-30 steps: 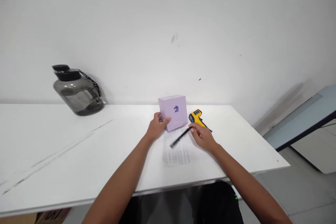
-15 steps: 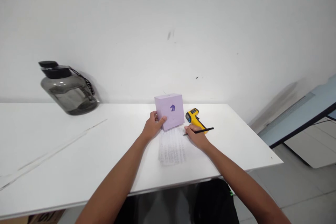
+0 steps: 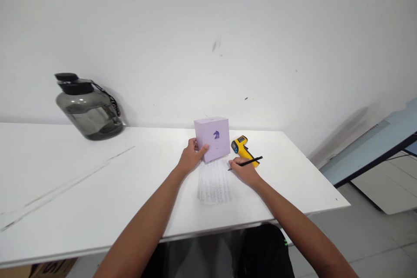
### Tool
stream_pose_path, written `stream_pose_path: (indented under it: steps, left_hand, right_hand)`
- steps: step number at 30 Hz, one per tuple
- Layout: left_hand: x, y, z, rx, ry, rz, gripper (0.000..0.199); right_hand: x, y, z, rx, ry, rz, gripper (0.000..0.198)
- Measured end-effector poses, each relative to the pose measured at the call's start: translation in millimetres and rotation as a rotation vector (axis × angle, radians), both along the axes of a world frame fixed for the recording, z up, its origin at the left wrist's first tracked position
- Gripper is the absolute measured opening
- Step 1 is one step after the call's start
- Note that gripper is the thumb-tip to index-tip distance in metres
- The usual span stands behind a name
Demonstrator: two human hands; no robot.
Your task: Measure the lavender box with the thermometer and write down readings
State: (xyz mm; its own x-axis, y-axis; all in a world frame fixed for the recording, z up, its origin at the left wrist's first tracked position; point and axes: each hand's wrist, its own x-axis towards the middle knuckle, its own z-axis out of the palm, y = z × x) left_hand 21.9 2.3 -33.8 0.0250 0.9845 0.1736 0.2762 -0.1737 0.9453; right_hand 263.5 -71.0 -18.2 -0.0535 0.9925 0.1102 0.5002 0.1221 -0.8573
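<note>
My left hand (image 3: 192, 155) grips the lower left side of a lilac box (image 3: 216, 145) with a dark purple horse-head mark on its front. The box is slightly tilted and stands over the top of a sheet of paper (image 3: 215, 189) covered in rows of dark marks too blurred to read. In my right hand (image 3: 243, 171) is a black pencil (image 3: 250, 161), its tip at the paper's upper right edge. Just behind that hand lies a yellow and black infrared thermometer (image 3: 243, 147), partly covered by the hand and pencil.
A large grey see-through water bottle (image 3: 93, 115) with a black lid stands at the back left of the white table (image 3: 81, 200), against the wall. A light-blue panel with a black edge (image 3: 374, 143) is beyond the table's right end. Part of a cardboard box (image 3: 55, 268) shows below the table.
The whole view has shifted slightly. The pencil leans at a slightly different angle in my right hand. My left hand keeps its grip on the box.
</note>
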Motion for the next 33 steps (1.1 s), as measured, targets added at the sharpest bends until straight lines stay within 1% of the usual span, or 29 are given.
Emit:
stream_pose_path:
  steps: [7, 11, 20, 30, 33]
  left_hand:
    - [0.6, -2.1, 4.7, -0.051, 0.010, -0.014, 0.072]
    - [1.1, -4.0, 6.9, -0.053, 0.007, -0.016, 0.072]
    - [1.0, -6.0, 9.3, -0.059, 0.036, -0.015, 0.074]
    - [1.4, -7.5, 11.1, -0.068, 0.029, -0.018, 0.075]
    - [1.3, -6.7, 9.7, -0.059, 0.019, -0.015, 0.074]
  right_hand:
    - [-0.5, -0.6, 0.3, 0.040, -0.007, -0.031, 0.035]
    - [0.6, -0.6, 0.3, 0.018, -0.024, -0.005, 0.035]
    - [0.5, -1.1, 0.1, 0.036, -0.024, -0.039, 0.036]
    - [-0.3, -2.4, 3.4, 0.038, -0.033, -0.030, 0.038]
    - [0.1, -2.6, 3.2, 0.057, -0.034, -0.053, 0.038]
